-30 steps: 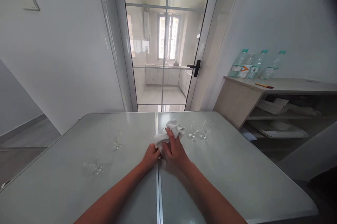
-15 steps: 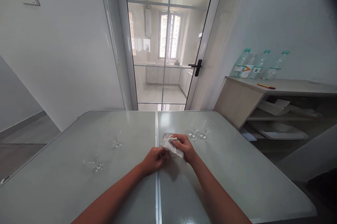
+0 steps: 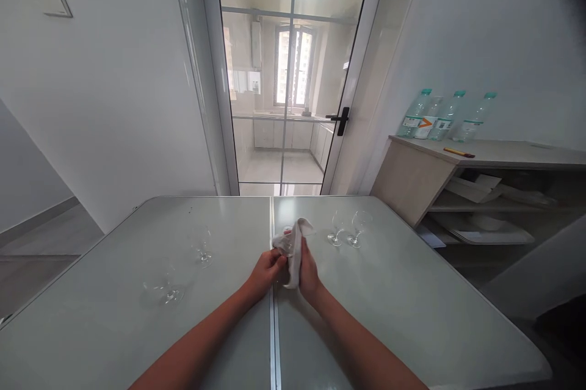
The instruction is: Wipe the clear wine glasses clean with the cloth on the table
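Observation:
My two hands meet over the centre seam of a grey table. My right hand is closed on a white cloth, which stands bunched up above it. My left hand has its fingers curled against the cloth's lower left side; what they grip is hidden by the cloth. Two clear stemmed glasses stand just right of the cloth. To the left stand two more, one glass nearer the middle and another glass closer to the table's left edge.
A glass door with a black handle is behind the table. At the right is a wooden shelf unit with three water bottles and a pencil on top.
The cloth, pressed low near the table half a second ago, is now raised and bunched upright. My right hand has turned under it and drawn back towards my left hand.

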`<action>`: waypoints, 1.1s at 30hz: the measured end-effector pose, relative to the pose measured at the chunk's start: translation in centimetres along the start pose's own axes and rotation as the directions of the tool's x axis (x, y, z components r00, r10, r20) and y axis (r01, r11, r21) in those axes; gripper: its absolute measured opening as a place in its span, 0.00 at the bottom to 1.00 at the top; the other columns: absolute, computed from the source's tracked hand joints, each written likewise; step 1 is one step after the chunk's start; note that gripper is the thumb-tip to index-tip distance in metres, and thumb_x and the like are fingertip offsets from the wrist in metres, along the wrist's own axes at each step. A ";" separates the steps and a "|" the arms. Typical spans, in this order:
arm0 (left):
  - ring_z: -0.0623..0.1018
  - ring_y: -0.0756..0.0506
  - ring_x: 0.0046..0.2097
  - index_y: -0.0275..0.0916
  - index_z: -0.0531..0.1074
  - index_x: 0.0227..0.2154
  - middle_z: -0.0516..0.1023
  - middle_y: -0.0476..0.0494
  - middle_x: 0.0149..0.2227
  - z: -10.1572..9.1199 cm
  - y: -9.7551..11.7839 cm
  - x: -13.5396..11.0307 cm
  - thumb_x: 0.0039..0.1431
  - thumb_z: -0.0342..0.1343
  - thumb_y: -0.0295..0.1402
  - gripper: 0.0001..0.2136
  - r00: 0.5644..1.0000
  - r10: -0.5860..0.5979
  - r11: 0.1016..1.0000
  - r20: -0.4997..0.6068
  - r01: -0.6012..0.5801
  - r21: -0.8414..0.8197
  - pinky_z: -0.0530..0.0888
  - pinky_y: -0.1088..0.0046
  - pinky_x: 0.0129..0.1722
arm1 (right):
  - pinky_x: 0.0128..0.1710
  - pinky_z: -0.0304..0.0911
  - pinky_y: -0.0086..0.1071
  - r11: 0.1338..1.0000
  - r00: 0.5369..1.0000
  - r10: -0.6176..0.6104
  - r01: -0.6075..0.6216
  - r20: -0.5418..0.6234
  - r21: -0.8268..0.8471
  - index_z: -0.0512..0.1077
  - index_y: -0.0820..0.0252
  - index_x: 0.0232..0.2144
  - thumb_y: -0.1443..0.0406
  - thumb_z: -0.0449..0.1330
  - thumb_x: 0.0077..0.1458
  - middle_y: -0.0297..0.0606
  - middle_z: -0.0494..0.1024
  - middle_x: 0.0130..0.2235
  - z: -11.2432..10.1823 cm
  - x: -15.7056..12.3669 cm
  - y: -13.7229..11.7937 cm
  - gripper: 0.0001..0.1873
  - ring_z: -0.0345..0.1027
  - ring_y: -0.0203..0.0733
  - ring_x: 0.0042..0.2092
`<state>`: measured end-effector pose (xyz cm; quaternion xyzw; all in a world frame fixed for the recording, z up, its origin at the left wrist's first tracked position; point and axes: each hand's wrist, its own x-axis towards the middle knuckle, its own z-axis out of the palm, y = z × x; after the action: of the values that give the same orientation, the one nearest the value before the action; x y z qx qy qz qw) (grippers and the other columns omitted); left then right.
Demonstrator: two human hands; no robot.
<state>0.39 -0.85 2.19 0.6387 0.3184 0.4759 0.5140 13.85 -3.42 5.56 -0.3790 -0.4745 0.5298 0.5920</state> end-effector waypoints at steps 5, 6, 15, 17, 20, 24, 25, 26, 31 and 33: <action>0.66 0.50 0.27 0.34 0.71 0.23 0.70 0.47 0.23 0.4 -0.3 -0.6 0.55 0.62 0.47 0.19 0.994 -0.097 0.990 -0.053 0.091 -0.107 0.64 0.74 0.26 | 0.38 0.64 0.35 0.909 0.996 -0.077 0.086 0.039 -0.408 0.72 0.58 0.39 0.50 0.63 0.56 0.36 0.75 0.33 -0.2 0.0 0.7 0.18 0.67 0.44 0.36; 0.66 0.49 0.27 0.34 0.72 0.24 0.71 0.47 0.24 0.5 -0.2 -0.7 0.57 0.60 0.46 0.18 0.992 -0.119 0.986 -0.042 0.113 -0.121 0.65 0.74 0.26 | 0.39 0.64 0.35 0.897 0.993 -0.095 0.115 0.069 -0.426 0.72 0.58 0.39 0.53 0.64 0.56 0.35 0.75 0.34 -0.4 0.1 0.7 0.16 0.67 0.43 0.36; 0.64 0.50 0.27 0.35 0.69 0.19 0.69 0.49 0.22 0.6 1.0 -0.5 0.55 0.52 0.28 0.10 0.988 0.110 0.924 0.113 -0.143 0.355 0.62 0.74 0.29 | 0.33 0.65 0.33 0.968 0.991 -0.060 0.027 -0.124 -0.251 0.74 0.63 0.35 0.47 0.62 0.54 0.39 0.77 0.31 -2.1 2.0 2.2 0.23 0.69 0.45 0.35; 0.63 0.50 0.26 0.35 0.67 0.16 0.66 0.50 0.20 0.4 0.8 -0.5 0.54 0.53 0.29 0.12 0.983 0.176 0.888 0.057 -0.184 0.421 0.60 0.74 0.28 | 0.34 0.65 0.34 0.968 0.989 -0.088 0.055 -0.123 -0.245 0.74 0.62 0.34 0.45 0.60 0.56 0.40 0.77 0.31 -1.8 1.8 2.2 0.25 0.70 0.46 0.37; 0.66 0.50 0.25 0.35 0.68 0.15 0.66 0.51 0.18 0.1 1.1 -0.6 0.57 0.55 0.33 0.16 0.983 0.164 0.907 -0.083 -0.117 0.404 0.61 0.74 0.27 | 0.38 0.66 0.35 0.973 0.988 -0.107 0.081 -0.110 -0.216 0.76 0.61 0.37 0.43 0.60 0.56 0.41 0.78 0.34 -1.4 1.4 1.6 0.27 0.71 0.48 0.41; 0.78 0.44 0.32 0.36 0.78 0.30 0.79 0.46 0.27 -0.4 2.0 -0.3 0.61 0.59 0.40 0.12 0.950 0.079 0.982 -0.303 -0.021 0.189 0.72 0.70 0.35 | 0.38 0.66 0.34 0.991 0.979 -0.069 0.046 -0.189 -0.127 0.77 0.60 0.40 0.41 0.62 0.53 0.42 0.79 0.39 -1.8 1.4 0.2 0.29 0.71 0.48 0.43; 0.80 0.42 0.35 0.37 0.78 0.35 0.82 0.44 0.31 -0.5 2.1 -0.2 0.61 0.60 0.42 0.12 0.941 0.072 0.993 -0.331 -0.035 0.116 0.74 0.68 0.38 | 0.36 0.65 0.34 0.995 0.982 -0.022 0.002 -0.187 -0.104 0.77 0.60 0.39 0.41 0.63 0.52 0.42 0.79 0.38 -1.8 1.4 0.0 0.29 0.71 0.47 0.40; 0.81 0.41 0.39 0.37 0.77 0.40 0.83 0.42 0.35 -0.6 2.0 0.0 0.61 0.61 0.43 0.13 0.939 0.066 0.998 -0.338 -0.056 0.040 0.75 0.66 0.42 | 0.34 0.64 0.33 0.995 0.987 0.038 -0.051 -0.159 -0.083 0.77 0.60 0.39 0.40 0.64 0.51 0.41 0.79 0.36 -1.9 1.3 -0.2 0.30 0.70 0.45 0.37; 0.75 0.35 0.59 0.39 0.72 0.55 0.77 0.33 0.57 -0.5 0.5 0.1 0.57 0.64 0.50 0.28 0.981 -0.032 0.950 -0.190 -0.029 -0.309 0.71 0.60 0.57 | 0.30 0.62 0.31 0.945 0.931 0.322 -0.327 0.175 0.000 0.76 0.64 0.35 0.42 0.70 0.45 0.37 0.77 0.28 -1.2 0.4 -0.4 0.30 0.68 0.40 0.29; 0.74 0.34 0.61 0.41 0.72 0.56 0.75 0.33 0.59 -0.4 0.0 -0.1 0.57 0.63 0.51 0.28 0.984 -0.089 0.925 -0.157 0.023 -0.378 0.70 0.59 0.58 | 0.31 0.63 0.32 0.921 0.892 0.377 -0.389 0.250 -0.001 0.76 0.64 0.34 0.43 0.69 0.47 0.38 0.77 0.27 -1.1 0.1 -0.4 0.29 0.68 0.40 0.28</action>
<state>-0.01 -0.79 2.14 0.4760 0.2827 0.5661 0.6107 15.01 -3.36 5.64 -0.3820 -0.4470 0.6900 0.4221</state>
